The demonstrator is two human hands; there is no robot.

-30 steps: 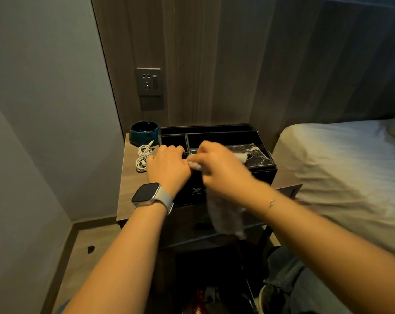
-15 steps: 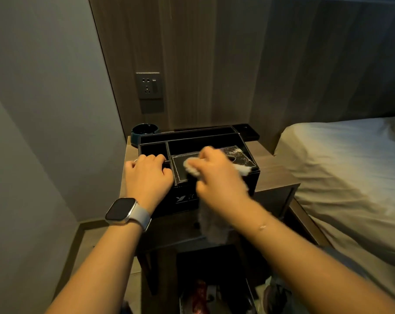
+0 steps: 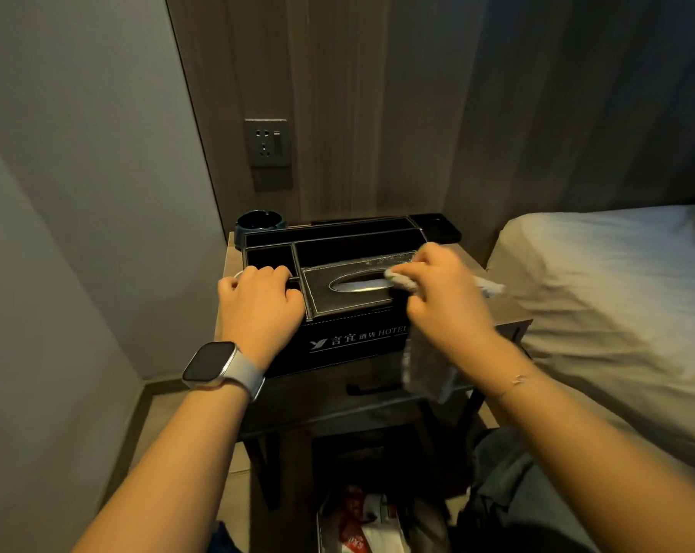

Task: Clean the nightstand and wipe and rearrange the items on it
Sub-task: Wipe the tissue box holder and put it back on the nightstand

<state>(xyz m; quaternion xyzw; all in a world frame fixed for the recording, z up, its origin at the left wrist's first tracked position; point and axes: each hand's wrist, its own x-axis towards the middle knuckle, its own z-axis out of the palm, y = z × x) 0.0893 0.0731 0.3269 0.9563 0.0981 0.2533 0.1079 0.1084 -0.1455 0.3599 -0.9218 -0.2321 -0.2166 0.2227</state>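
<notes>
A black leather organiser box [image 3: 354, 341] with a tissue slot and hotel lettering stands on the wooden nightstand [image 3: 509, 313]. My left hand [image 3: 258, 305] grips the box's front left edge, fingers curled over the rim. My right hand [image 3: 445, 301] holds a grey-white cloth [image 3: 425, 369] and presses it on the tissue lid's right side; the rest of the cloth hangs down in front of the box. A dark teal ashtray [image 3: 258, 222] sits behind the box at the left.
A flat black object [image 3: 437, 229] lies behind the box at the back right. A wall socket [image 3: 269, 143] is above the nightstand. The bed [image 3: 617, 297] is close on the right. A bag with red print [image 3: 362, 520] lies below the nightstand.
The box has slid towards the front left of the nightstand, baring the top on its right. My right hand with the cloth moved right across the tissue lid. The white cable is hidden now.
</notes>
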